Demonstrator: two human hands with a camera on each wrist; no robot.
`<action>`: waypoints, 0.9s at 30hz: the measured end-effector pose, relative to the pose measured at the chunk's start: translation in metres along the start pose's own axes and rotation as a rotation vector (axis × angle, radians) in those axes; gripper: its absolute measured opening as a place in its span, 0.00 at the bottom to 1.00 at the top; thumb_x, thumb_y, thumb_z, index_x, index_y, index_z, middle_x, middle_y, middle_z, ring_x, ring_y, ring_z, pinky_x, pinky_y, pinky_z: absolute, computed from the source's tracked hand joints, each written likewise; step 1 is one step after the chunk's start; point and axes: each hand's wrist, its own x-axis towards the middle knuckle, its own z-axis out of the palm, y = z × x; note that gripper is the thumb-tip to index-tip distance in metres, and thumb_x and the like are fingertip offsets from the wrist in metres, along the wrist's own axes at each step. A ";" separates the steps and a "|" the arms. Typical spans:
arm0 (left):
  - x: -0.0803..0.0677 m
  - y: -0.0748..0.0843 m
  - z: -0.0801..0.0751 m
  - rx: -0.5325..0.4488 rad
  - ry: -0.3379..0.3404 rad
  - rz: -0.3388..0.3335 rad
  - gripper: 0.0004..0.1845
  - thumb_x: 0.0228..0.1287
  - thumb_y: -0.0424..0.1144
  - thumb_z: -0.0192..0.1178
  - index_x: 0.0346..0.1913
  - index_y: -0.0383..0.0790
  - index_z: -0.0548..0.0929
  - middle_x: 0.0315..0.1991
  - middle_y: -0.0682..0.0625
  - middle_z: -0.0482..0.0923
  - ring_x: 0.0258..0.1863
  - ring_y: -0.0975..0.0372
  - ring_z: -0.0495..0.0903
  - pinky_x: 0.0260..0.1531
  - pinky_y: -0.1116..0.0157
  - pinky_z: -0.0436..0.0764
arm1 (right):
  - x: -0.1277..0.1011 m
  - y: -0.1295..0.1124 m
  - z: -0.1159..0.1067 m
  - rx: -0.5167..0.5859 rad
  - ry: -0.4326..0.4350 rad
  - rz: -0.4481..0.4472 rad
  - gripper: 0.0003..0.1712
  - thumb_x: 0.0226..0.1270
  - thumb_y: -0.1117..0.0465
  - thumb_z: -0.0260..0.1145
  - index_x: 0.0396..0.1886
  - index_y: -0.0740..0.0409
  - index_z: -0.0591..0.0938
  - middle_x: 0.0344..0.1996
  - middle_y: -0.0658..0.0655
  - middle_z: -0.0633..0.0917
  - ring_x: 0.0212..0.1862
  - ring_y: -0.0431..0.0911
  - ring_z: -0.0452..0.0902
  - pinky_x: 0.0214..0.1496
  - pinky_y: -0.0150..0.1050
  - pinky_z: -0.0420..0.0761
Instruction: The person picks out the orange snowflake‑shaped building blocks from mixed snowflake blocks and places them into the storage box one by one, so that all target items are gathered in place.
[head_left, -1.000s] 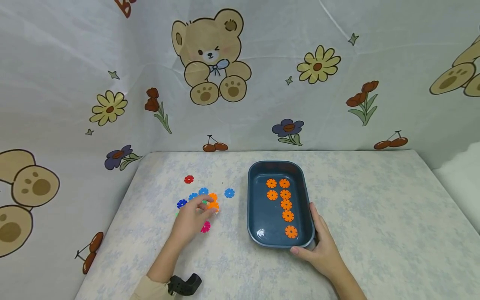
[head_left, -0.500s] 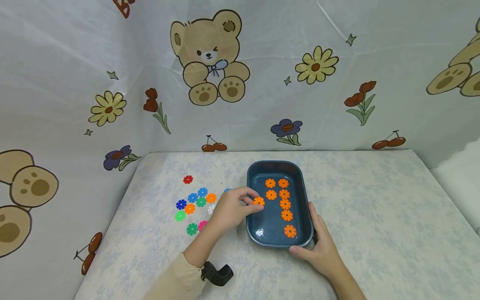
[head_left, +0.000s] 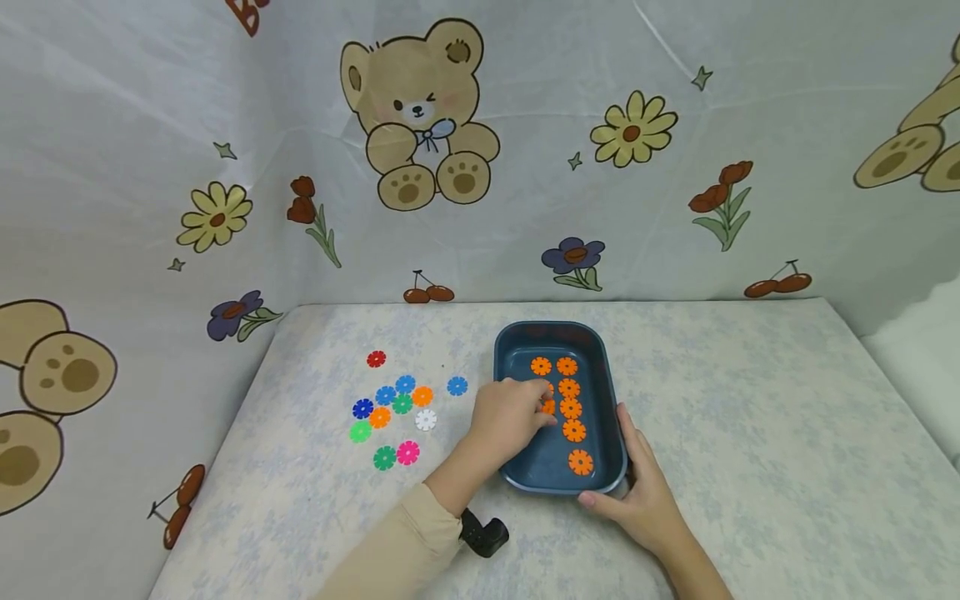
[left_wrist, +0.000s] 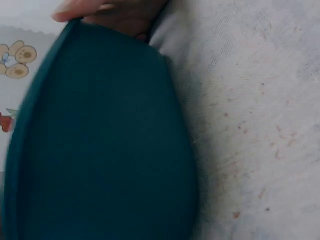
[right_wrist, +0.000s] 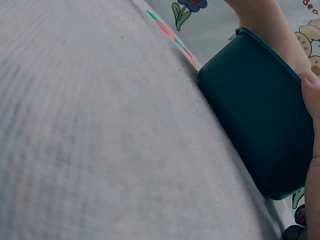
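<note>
My left hand (head_left: pixel 510 412) reaches over the left rim of a dark blue rectangular tray (head_left: pixel 536 471), pinching an orange notched disc (head_left: pixel 548 407) between thumb and fingers just above or at the tray floor. Several orange discs (head_left: pixel 573 430) lie inside, mostly in a column on the right side. At the tray's near right corner my right hand (head_left: pixel 645 500) grips it, thumb at the front rim and fingers along the outer side. The right wrist view shows the thumb (right_wrist: pixel 311 92) against the tray wall (right_wrist: pixel 250 115). In the left wrist view the tray's outer wall (left_wrist: pixel 105 140) hides the discs.
Left of the tray, loose notched discs lie on the pale patterned table (head_left: pixel 750 417): blue, green, white (head_left: pixel 425 419), pink (head_left: pixel 408 452), red (head_left: pixel 377 359) and two orange ones (head_left: pixel 380 417). A printed cloth (head_left: pixel 510 233) hangs behind the table.
My left hand has moved right from the loose discs into the tray, carrying an orange disc. The right hand keeps its hold on the tray corner.
</note>
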 end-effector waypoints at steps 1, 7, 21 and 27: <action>0.001 0.001 0.001 0.017 0.001 0.007 0.16 0.53 0.55 0.72 0.41 0.52 0.87 0.23 0.62 0.82 0.21 0.69 0.77 0.20 0.72 0.69 | 0.000 0.000 0.000 -0.002 -0.001 -0.003 0.74 0.41 0.69 0.82 0.81 0.43 0.43 0.71 0.64 0.62 0.65 0.34 0.64 0.60 0.15 0.65; 0.010 0.003 0.011 0.122 -0.025 0.033 0.15 0.52 0.58 0.72 0.34 0.52 0.86 0.22 0.60 0.82 0.19 0.67 0.77 0.18 0.70 0.69 | 0.000 0.001 -0.001 0.033 -0.007 -0.012 0.74 0.42 0.71 0.81 0.81 0.44 0.43 0.72 0.64 0.61 0.66 0.36 0.64 0.61 0.16 0.67; 0.012 0.011 0.016 0.303 -0.110 -0.011 0.10 0.57 0.54 0.70 0.32 0.53 0.89 0.33 0.56 0.87 0.25 0.63 0.83 0.25 0.65 0.80 | 0.001 -0.001 0.000 0.005 0.009 -0.005 0.74 0.41 0.69 0.82 0.81 0.43 0.44 0.73 0.65 0.61 0.66 0.33 0.62 0.62 0.15 0.63; 0.007 0.015 0.015 0.324 -0.073 -0.014 0.07 0.60 0.51 0.69 0.34 0.54 0.91 0.53 0.49 0.84 0.25 0.62 0.83 0.23 0.65 0.81 | 0.001 -0.001 -0.001 0.005 0.005 -0.009 0.74 0.41 0.69 0.82 0.81 0.44 0.44 0.72 0.65 0.61 0.66 0.34 0.62 0.62 0.15 0.63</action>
